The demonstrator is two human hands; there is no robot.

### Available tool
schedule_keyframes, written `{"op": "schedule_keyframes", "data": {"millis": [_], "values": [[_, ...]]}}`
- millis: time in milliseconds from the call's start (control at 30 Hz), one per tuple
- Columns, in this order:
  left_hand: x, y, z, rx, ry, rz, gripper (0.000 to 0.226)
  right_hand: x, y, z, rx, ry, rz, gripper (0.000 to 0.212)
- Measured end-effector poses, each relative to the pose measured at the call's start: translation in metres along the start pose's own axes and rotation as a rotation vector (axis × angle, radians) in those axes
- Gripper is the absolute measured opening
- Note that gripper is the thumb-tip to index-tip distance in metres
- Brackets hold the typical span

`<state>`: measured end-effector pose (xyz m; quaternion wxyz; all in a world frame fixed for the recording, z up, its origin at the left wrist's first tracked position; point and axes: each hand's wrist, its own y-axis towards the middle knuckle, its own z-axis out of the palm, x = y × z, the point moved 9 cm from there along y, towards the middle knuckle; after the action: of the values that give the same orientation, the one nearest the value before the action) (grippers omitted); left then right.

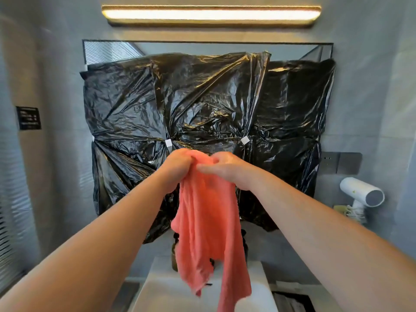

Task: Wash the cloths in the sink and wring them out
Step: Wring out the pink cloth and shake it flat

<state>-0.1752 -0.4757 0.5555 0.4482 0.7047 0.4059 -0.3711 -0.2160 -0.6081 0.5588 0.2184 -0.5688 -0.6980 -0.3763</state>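
We face a pale grey wall (371, 97) where a long warm light bar (211, 15) glows above a dark-framed mirror (112, 51), most of it hidden under crinkled black plastic sheeting (202, 104) (small white tape squares (244, 140) pin it in places). To the left we see a small black sign (28, 118) and slatted blinds (11, 221) nearer us. To the right a grey wall plate (342, 162) sits just above a white hair dryer (364, 194).
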Motion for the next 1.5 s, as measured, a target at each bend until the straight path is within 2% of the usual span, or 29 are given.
{"op": "schedule_keyframes", "data": {"millis": [67, 167, 267, 333, 400, 433, 500, 567, 633, 700, 767, 800, 900, 967, 1067, 1133, 1200, 1233, 1367, 1433, 1500], "values": [[-0.025, 0.004, -0.007, -0.099, -0.025, 0.045, 0.021, -0.028, -0.006, 0.008, 0.113, -0.055, 0.133, 0.046], [-0.046, 0.012, -0.017, -0.169, -0.028, 0.053, 0.018, -0.067, -0.017, 0.023, 0.220, 0.014, 0.254, 0.033], [-0.059, 0.018, -0.027, -0.180, 0.013, 0.082, 0.022, -0.086, -0.029, 0.025, 0.195, 0.341, 0.314, 0.026], [-0.064, 0.017, -0.030, -0.147, 0.148, 0.120, 0.024, -0.091, -0.026, 0.013, 0.111, 0.414, 0.329, 0.027], [-0.058, 0.012, -0.029, -0.042, 0.274, 0.115, 0.026, -0.083, -0.022, -0.006, 0.030, 0.373, 0.279, 0.025], [-0.049, 0.008, -0.025, 0.063, 0.327, 0.087, 0.029, -0.078, -0.018, -0.016, 0.000, 0.353, 0.248, 0.027], [-0.020, -0.005, -0.006, 0.387, 0.413, -0.033, 0.043, -0.061, -0.014, -0.030, -0.010, 0.334, 0.184, 0.031], [0.015, -0.022, 0.013, 0.679, 0.455, -0.212, 0.051, -0.038, -0.013, -0.034, 0.022, 0.319, 0.117, 0.013], [0.042, -0.035, 0.031, 0.820, 0.468, -0.343, 0.063, -0.016, -0.008, -0.035, 0.024, 0.336, 0.063, 0.021], [0.057, -0.046, 0.053, 0.871, 0.397, -0.408, 0.060, 0.001, -0.002, -0.032, 0.022, 0.338, 0.021, 0.023], [0.064, -0.053, 0.076, 0.833, 0.310, -0.380, 0.050, 0.013, 0.002, -0.032, 0.005, 0.326, -0.001, 0.024], [0.066, -0.051, 0.084, 0.754, 0.245, -0.328, 0.049, 0.018, 0.003, -0.034, -0.012, 0.323, -0.012, 0.024], [0.081, -0.047, 0.095, 0.529, -0.129, -0.266, 0.055, 0.024, 0.004, -0.049, -0.074, 0.260, -0.033, 0.015], [0.086, -0.049, 0.101, 0.568, -0.250, -0.288, 0.062, 0.021, 0.004, -0.058, -0.091, 0.174, -0.033, 0.009], [0.083, -0.057, 0.114, 0.804, -0.081, -0.303, 0.066, 0.010, 0.001, -0.069, -0.136, 0.058, -0.028, 0.006], [0.083, -0.049, 0.106, 0.768, 0.189, -0.302, 0.065, 0.006, -0.003, -0.074, -0.151, 0.026, -0.034, 0.008], [0.081, -0.033, 0.089, 0.638, 0.333, -0.290, 0.063, 0.002, -0.006, -0.079, -0.151, 0.029, -0.037, 0.008], [0.075, -0.032, 0.083, 0.604, 0.289, -0.290, 0.059, 0.002, -0.009, -0.081, -0.145, 0.041, -0.040, 0.010], [0.065, -0.012, 0.060, 0.367, -0.158, -0.338, 0.054, -0.021, -0.013, -0.082, -0.096, 0.183, 0.020, 0.026], [0.054, -0.006, 0.047, 0.256, -0.215, -0.324, 0.031, -0.041, -0.018, -0.070, 0.005, 0.269, 0.099, 0.032], [0.026, -0.007, 0.043, 0.228, -0.219, -0.234, 0.010, -0.057, -0.027, -0.055, 0.110, 0.296, 0.150, 0.021]]}}
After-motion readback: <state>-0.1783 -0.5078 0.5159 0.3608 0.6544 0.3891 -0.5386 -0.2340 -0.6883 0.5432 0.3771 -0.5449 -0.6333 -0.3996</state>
